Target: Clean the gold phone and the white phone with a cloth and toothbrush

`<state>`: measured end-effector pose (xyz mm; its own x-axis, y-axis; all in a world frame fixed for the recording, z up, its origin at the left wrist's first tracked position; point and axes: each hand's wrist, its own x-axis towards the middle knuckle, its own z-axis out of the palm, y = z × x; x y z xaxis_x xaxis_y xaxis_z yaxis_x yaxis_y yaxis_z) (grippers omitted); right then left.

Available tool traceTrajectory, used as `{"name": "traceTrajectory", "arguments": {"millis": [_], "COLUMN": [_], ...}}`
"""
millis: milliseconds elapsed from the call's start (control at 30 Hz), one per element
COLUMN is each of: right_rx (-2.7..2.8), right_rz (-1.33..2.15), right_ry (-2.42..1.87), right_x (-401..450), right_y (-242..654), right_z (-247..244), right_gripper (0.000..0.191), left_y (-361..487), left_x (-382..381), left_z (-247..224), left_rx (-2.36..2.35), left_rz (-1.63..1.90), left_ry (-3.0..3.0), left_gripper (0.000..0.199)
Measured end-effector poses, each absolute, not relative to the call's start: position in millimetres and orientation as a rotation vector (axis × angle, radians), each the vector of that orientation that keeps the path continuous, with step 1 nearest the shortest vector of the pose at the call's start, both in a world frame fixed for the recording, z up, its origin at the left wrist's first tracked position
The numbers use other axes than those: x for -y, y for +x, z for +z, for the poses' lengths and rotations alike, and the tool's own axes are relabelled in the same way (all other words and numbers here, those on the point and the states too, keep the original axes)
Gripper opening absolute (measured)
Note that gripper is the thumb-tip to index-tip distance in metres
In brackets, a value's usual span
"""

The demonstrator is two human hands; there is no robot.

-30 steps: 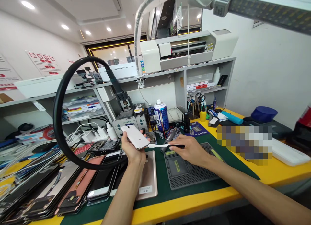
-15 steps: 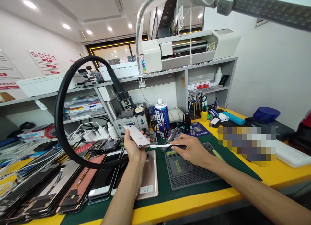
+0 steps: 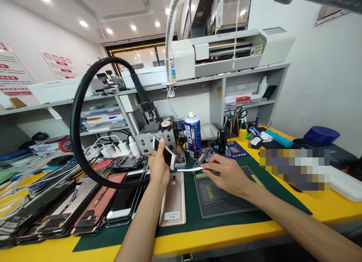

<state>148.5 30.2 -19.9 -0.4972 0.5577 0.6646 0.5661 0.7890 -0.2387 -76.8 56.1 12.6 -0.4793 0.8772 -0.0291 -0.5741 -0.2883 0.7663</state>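
My left hand point(image 3: 157, 167) is closed around a white-edged smartphone point(image 3: 169, 156), raised and tilted above the bench, its dark face partly turned to view. In my right hand point(image 3: 226, 176), thumb and fingers pinch a slim white tool point(image 3: 188, 170); its white end points left at the phone's lower end, with a small gap between them. The tool's kind is unclear. Below my left hand a gold phone point(image 3: 174, 199) lies back up, a white label near its lower edge. A grey perforated work pad point(image 3: 226, 201) lies under my right hand.
Stacked phones and screens point(image 3: 121, 205) fill the left side. A black hose point(image 3: 76, 122) loops up in front of a grey soldering station point(image 3: 147, 143). A blue spray can point(image 3: 192, 137), a yellow bottle point(image 3: 242, 134) and a purple card point(image 3: 236, 150) stand or lie behind the green mat point(image 3: 192, 216).
My left hand has rotated the smartphone from showing its pale back to showing part of its dark face. The white tool stays pinched in my right hand. The camera view has shifted slightly.
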Motion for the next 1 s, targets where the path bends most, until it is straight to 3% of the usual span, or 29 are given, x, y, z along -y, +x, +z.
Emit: {"name": "traceTrajectory", "arguments": {"millis": [833,1000], "right_rx": [2.168,2.160], "right_rz": [-0.092,-0.064], "right_ry": [-0.820,-0.829], "right_x": [-28,-28], "right_y": [144,145], "right_z": [-22,-22], "right_gripper": [0.023,0.024], "left_y": [-70,-74], "left_x": [-57,-57], "left_z": [16,14], "left_rx": [-0.882,-0.841], "left_rz": [1.942,1.933], "left_ry": [0.461,0.504], "left_gripper": [0.018,0.023]}}
